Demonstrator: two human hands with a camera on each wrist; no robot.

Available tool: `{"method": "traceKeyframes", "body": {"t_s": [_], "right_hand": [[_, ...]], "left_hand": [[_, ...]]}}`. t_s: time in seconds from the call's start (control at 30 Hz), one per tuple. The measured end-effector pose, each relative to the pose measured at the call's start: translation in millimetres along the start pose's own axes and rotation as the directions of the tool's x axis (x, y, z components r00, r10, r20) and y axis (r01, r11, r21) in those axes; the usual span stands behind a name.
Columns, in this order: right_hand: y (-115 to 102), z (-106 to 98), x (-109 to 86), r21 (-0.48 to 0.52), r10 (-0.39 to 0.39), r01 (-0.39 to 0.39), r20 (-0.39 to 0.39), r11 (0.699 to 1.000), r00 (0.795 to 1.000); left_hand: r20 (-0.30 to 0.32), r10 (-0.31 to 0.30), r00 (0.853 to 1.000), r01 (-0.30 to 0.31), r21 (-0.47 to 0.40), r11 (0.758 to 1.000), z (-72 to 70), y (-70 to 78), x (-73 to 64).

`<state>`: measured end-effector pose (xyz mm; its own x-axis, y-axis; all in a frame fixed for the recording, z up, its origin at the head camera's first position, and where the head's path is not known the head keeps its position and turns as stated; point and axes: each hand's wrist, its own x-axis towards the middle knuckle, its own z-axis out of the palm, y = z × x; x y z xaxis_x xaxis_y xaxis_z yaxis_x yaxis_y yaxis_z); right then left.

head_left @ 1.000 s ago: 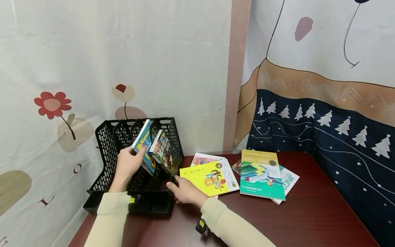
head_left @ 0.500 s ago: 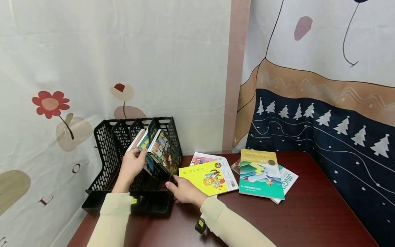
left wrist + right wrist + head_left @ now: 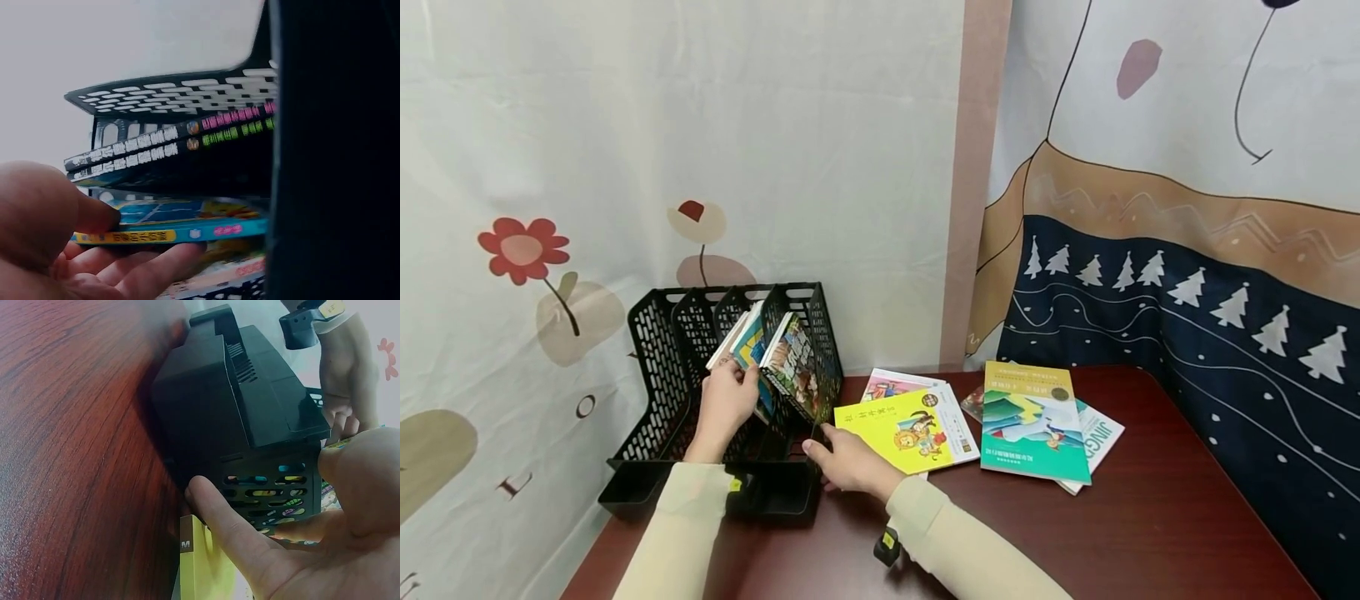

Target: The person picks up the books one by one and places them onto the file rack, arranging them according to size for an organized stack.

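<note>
- One black rack (image 3: 658, 417) at eight o'clock: I've got the left hand (image 3: 726, 400) pinching the blue book (image 3: 187, 235) inside it, and the right hand (image 3: 850, 460) holding its side wall (image 3: 269, 462).
- Racked already, I'd judge: two dark-spined books (image 3: 144, 141), that blue one, pale books (image 3: 727, 340) beside it, too hidden to count.
- Left loose on the bench (image 3: 1165, 517): yellow book (image 3: 880, 433), pink book (image 3: 895, 387) at six; green book (image 3: 1036, 425), white book (image 3: 1101, 435) at four. Four at least!
</note>
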<state>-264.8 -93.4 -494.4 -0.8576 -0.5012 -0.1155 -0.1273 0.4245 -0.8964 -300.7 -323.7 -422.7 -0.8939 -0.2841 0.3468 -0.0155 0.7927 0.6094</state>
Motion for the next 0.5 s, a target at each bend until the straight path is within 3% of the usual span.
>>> {"method": "traceKeyframes", "body": {"t_s": [0.2, 0.5], "right_hand": [[0.3, 1.2, -1.2, -0.001, 0.004, -0.004, 0.001, 1.000, 1.000], [-0.2, -0.2, 0.3, -0.014, -0.010, 0.010, 0.000, 1.000, 1.000]], "left_hand": [[0.001, -0.024, 1.000, 0.024, 0.071, 0.997, -3.1, 2.9, -3.8], [0.094, -0.043, 0.995, 0.032, 0.120, 0.992, -1.7, -3.7, -0.7]]}}
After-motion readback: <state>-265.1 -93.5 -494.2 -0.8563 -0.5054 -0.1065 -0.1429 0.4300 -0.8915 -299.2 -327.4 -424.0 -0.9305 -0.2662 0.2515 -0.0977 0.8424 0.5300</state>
